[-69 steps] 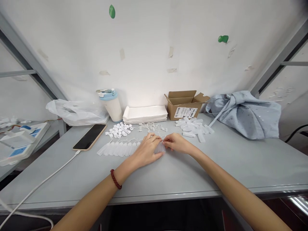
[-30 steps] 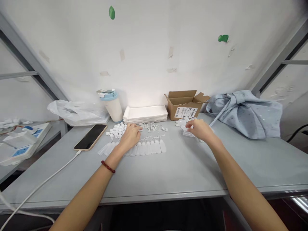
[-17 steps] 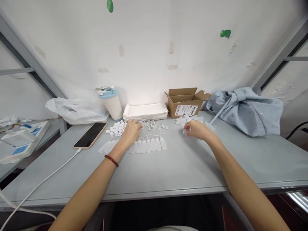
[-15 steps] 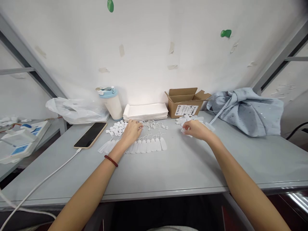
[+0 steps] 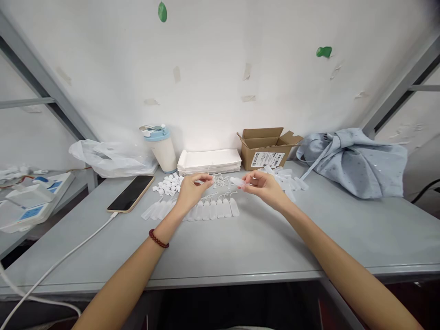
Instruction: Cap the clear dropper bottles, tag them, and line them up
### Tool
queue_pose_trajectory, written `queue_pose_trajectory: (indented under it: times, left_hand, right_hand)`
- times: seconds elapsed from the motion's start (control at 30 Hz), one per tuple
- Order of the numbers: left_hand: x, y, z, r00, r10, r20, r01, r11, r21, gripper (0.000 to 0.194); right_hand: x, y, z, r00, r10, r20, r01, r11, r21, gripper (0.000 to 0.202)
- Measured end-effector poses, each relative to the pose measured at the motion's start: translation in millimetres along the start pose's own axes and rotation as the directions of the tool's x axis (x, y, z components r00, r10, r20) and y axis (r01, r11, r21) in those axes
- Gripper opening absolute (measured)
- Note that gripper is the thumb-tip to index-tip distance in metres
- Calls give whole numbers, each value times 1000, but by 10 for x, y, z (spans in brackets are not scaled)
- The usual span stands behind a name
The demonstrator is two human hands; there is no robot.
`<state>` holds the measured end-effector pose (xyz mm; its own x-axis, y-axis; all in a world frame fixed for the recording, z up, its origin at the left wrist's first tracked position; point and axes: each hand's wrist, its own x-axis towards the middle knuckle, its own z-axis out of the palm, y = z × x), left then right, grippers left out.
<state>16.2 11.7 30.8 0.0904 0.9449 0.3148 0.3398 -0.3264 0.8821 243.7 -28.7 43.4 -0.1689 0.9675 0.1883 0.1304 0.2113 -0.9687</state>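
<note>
My right hand (image 5: 263, 185) pinches a small translucent white plastic sleeve (image 5: 237, 181), its narrow end pointing left. Facing it, my left hand (image 5: 194, 187) has thumb and fingertips together on a thin white cord (image 5: 210, 168) that loops up above them. Between and behind the hands lies a tangle of white cords (image 5: 220, 180). Below, a row of flat translucent sleeves with cords attached (image 5: 213, 210) lies side by side, partly hidden by my left wrist. Small white caps (image 5: 168, 184) are heaped left of my left hand. More loose sleeves (image 5: 287, 178) lie beyond my right hand.
A phone (image 5: 130, 193) on a charging cable lies at left, near a plastic bag (image 5: 112, 158) and a tumbler (image 5: 161, 149). Along the wall stand a stack of white paper sheets (image 5: 209, 160) and an open cardboard box (image 5: 264, 149). A light-blue cloth bag (image 5: 354, 160) sits at right.
My right hand has moved left from the loose sleeves, bringing one sleeve along. My left hand has lifted slightly right from the cords and caps with a cord.
</note>
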Motion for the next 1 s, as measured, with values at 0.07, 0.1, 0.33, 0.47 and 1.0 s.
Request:
queue_pose_trajectory:
  times: [0.07,0.1,0.33,0.47,1.0]
  left_hand:
    - [-50,48,39,999,-29,40,31,998,-55,19]
    - [-75,70,60,997,-43,60,48,996,-78,20]
    - [-200,146,155,994,-42,103,57,987,-148,18]
    - [-241,164,170,996,21,92,-8,991,-137,15]
    - [-342,186,218,971,230,72,-229,973,-20,10]
  right_hand:
    - [-13,2,68,999,15,47,-18,998,60,24]
    - [-18,2,92,998,21,63,-26,996,81,24]
    - [-21,38,127,995,28,94,-39,993,114,25]
    - [-33,44,143,994,38,107,-47,996,76,26]
    - [-54,158,258,993,-3,115,-2,999,42,38]
